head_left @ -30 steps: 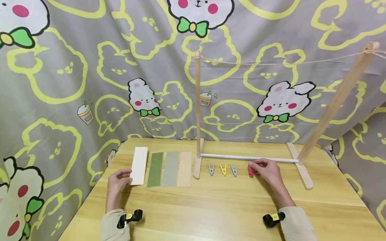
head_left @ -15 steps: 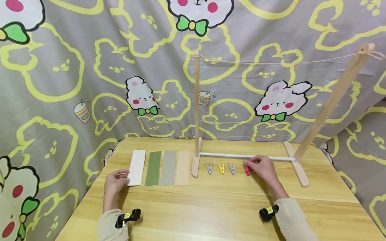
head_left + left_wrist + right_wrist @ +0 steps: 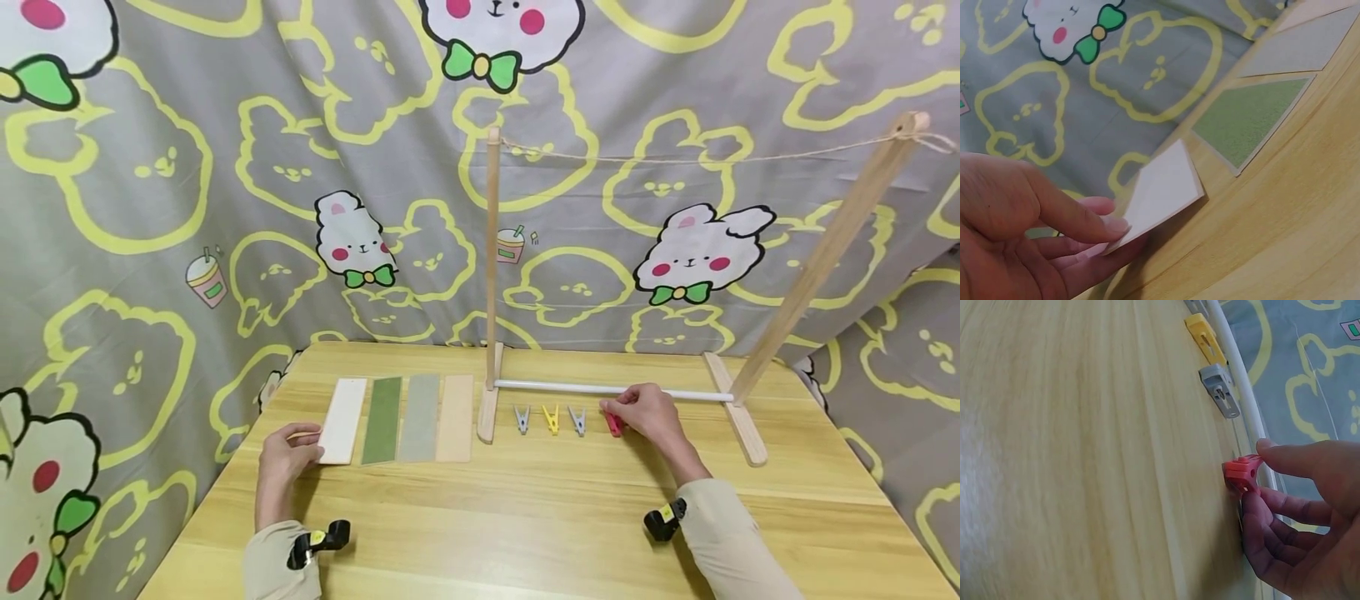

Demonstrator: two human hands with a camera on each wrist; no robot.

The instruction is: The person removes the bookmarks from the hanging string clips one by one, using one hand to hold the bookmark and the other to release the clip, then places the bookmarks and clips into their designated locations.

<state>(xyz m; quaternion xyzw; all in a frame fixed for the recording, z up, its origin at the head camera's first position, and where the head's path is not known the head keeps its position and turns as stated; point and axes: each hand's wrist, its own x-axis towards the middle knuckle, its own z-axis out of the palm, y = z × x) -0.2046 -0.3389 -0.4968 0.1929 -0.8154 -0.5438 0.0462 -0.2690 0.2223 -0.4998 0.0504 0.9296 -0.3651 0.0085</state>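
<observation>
My left hand [image 3: 288,454] pinches the near left edge of a white rectangular card [image 3: 342,421]. In the left wrist view, the thumb lies on top of the card [image 3: 1163,187] and the fingers are beneath, with the held edge raised off the table. To the right of it, a green card [image 3: 382,421], a grey-green card [image 3: 419,419] and a beige card [image 3: 455,418] lie in a row. My right hand [image 3: 651,417] holds a red clothespin [image 3: 1243,473] between thumb and fingers, low over the table. Left of it lie a grey clothespin [image 3: 577,421], a yellow clothespin [image 3: 551,419] and another grey clothespin [image 3: 521,419].
Behind the clothespins stands a wooden frame with a left post [image 3: 492,267], a right post [image 3: 828,258] and a white rod [image 3: 558,387] low between them. A string [image 3: 660,158] spans the tops. A patterned curtain [image 3: 420,167] hangs behind the wooden table [image 3: 480,533].
The far end of the white card has come down, so it lies flatter beside the green one. My right hand has shifted slightly left with the red clothespin, which now leans more.
</observation>
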